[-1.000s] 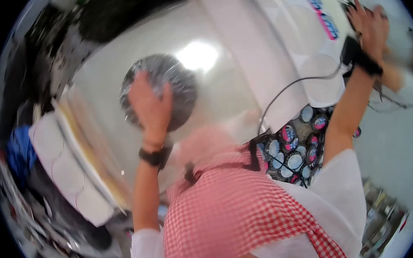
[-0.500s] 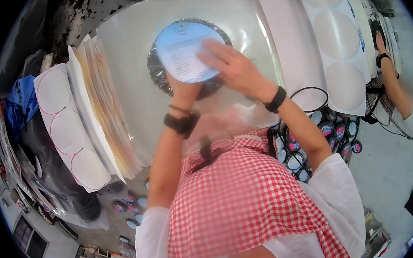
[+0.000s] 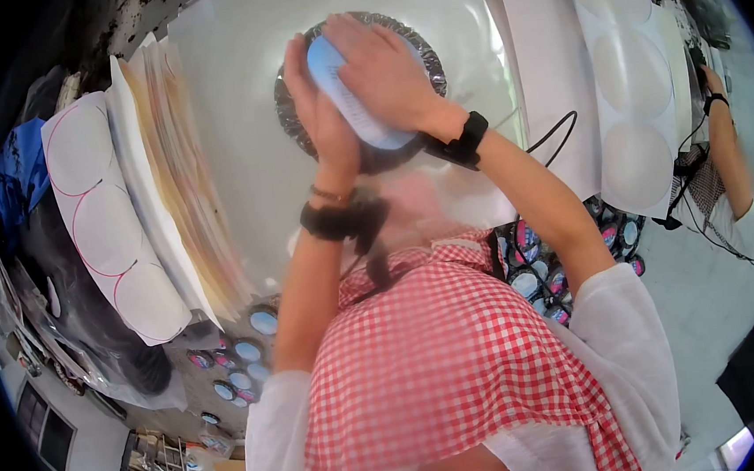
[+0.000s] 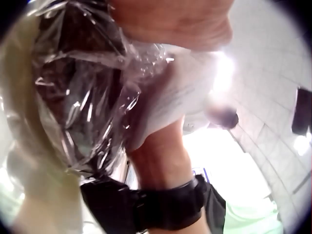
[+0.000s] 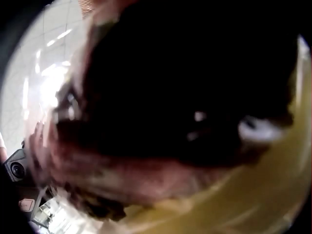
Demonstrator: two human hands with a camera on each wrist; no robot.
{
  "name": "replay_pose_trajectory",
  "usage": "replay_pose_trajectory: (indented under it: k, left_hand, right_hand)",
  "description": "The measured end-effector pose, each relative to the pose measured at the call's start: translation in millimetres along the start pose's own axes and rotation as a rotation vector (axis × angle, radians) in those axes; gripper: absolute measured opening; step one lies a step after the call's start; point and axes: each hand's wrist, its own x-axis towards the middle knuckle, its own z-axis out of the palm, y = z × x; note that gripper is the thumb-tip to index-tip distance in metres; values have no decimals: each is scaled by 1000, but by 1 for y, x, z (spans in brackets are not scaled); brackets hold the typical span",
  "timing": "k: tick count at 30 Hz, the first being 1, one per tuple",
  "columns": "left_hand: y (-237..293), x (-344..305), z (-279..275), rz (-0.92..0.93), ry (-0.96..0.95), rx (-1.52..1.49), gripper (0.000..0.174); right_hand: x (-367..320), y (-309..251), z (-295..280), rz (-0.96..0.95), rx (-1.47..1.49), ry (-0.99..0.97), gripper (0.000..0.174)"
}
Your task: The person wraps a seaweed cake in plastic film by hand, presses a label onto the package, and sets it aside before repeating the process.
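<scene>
In the head view, a round dark bundle wrapped in clear plastic film (image 3: 430, 59) lies on the plastic-covered table (image 3: 233, 96). A round light-blue label with small print (image 3: 324, 62) is on top of it. My right hand (image 3: 386, 71) lies flat over the label, fingers straight, hiding much of it. Along the label's left edge rests my left hand (image 3: 323, 116), its fingers stretched out over the bundle. The left wrist view shows the wrinkled film (image 4: 78, 102) close up, with the label (image 4: 180, 90) bending over its side. Dark blur fills most of the right wrist view.
Sheets with large white round stickers (image 3: 631, 83) lie to the right, and another such strip (image 3: 128, 220) beside stacked papers (image 3: 183, 189) to the left. A black cable (image 3: 555, 137) loops at right. Several small round tins (image 3: 527, 284) sit below the table edge. Another person's arm (image 3: 729, 155) shows at far right.
My right hand came from the far right with the label and laid it on the wrapped bundle. It now covers the label. My left hand shifted to the label's left edge.
</scene>
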Motion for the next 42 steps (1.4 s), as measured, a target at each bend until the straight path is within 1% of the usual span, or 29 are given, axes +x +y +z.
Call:
replay_pose_trajectory:
  k: [1,4,5,7,9,12,13,15,16,17,18,19,20,21,22,23,24,25,26,27,28,30,31,33,35,36,38,40,42]
  left_hand:
    - [2,0,2,-12,88,-196,55]
    - [4,-1,-7,-49,163,-201,53]
    - [11,-1,-12,-42,163,-216,51]
    - [43,-5,-24,21,232,-131,52]
    - [37,-6,-49,69,271,34,54]
    - [20,-11,-44,-186,199,-178,55]
    - [26,-9,-43,-251,230,-136,56]
    - [10,-11,-54,-306,164,-296,54]
    - [0,-13,-63,-217,156,-118,51]
    - [-9,-16,-72,-131,163,63,49]
    - [-9,-18,-80,60,214,508,45]
    - [20,-25,-76,116,238,514,44]
    - [3,-33,-82,361,163,628,44]
    - [-14,-44,-75,428,8,987,46]
    - [-32,-47,-54,391,-139,1089,51]
    - [0,-51,-51,250,-126,1027,47]
    - [41,-49,-46,115,-111,947,44]
    - [65,-35,-69,98,-278,829,45]
    - [83,-29,-100,133,-258,830,42]
    - [99,-21,-142,196,-85,946,39]
    - [113,-13,-188,222,137,1123,38]
    - [130,-12,-283,265,452,1671,40]
    - [138,-14,-328,295,628,1982,43]
    - [149,-28,-341,-64,503,2041,38]
    - [160,-42,-333,-141,179,1433,30]
    - [142,-51,-319,63,82,1298,18]
    - [138,-64,-272,-3,-551,812,18]
    - [120,-71,-263,-248,-394,631,26]
    - [95,-67,-273,-116,-161,1256,26]
  right_hand:
    - [0,-2,3,-49,-74,2,52]
    - [2,-30,-6,-63,-27,12,50]
    - [3,-32,-5,-86,-162,16,48]
    - [0,-33,0,-92,-202,20,49]
    - [3,-32,2,-106,-236,19,49]
    - [-1,-59,-2,-97,-353,10,50]
    - [-11,-72,-6,-114,-308,8,48]
    - [-30,-74,-13,-201,-217,-90,49]
    - [-39,-72,-18,-251,-171,-137,50]
    - [-50,-64,-30,-136,33,-42,50]
    - [-62,-50,-42,-32,252,40,50]
    - [-71,-30,-45,281,69,231,53]
    - [-74,-13,-45,461,97,304,52]
    - [-78,-3,-38,549,212,318,51]
    - [-81,0,-25,537,317,332,50]
    - [-84,-7,-23,529,416,361,49]
    - [-69,-34,-52,678,1034,414,47]
    - [-60,-49,-74,587,966,416,47]
    - [-57,-60,-86,508,891,417,47]
    - [-63,-49,-82,230,470,506,49]
    - [-55,-61,-101,-74,226,408,47]
    - [-55,-57,-106,-319,-370,143,39]
    - [-67,-53,-90,-198,-299,-32,31]
    - [-80,-58,-69,-207,-281,-109,33]
    - [-90,-50,-48,-180,-238,-134,38]
    - [-88,-52,-48,-174,-232,-135,38]
    - [-88,-57,-52,-153,-227,-138,39]
    - [-90,-53,-50,-154,-232,-143,39]
    - [-91,-54,-46,-140,-229,-123,38]
